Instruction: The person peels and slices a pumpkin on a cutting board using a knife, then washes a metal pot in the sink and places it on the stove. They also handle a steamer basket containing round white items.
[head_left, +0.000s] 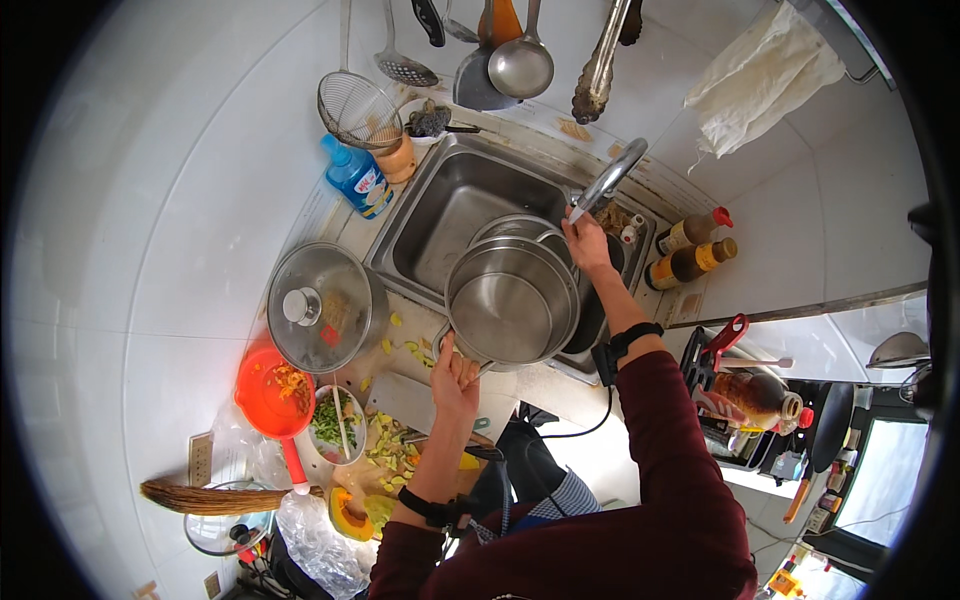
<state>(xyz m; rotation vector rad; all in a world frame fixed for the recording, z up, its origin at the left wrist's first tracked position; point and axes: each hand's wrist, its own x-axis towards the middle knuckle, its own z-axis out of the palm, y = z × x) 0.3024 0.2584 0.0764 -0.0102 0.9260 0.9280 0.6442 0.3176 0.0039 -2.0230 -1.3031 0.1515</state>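
Observation:
My left hand (455, 382) grips the near loop handle of a deep stainless steel pot (501, 307), tilted over the sink's near edge. Its inside looks bare, though a little clear water cannot be ruled out. My right hand (586, 244) is at the base of the chrome faucet (615, 176), beside the pot's far handle; its fingers are partly hidden, so whether it grips the faucet or the handle I cannot tell. Another metal vessel (491, 225) lies under the pot in the stainless steel sink (450, 176).
Left of the sink stand a glass-lidded pot (352, 300), a blue dish soap bottle (360, 180), a red plastic strainer (259, 397) and a bowl of chopped greens (330, 424). A cleaver (401, 397) lies near my left wrist. Sauce bottles (679, 266) stand at the right; utensils hang above.

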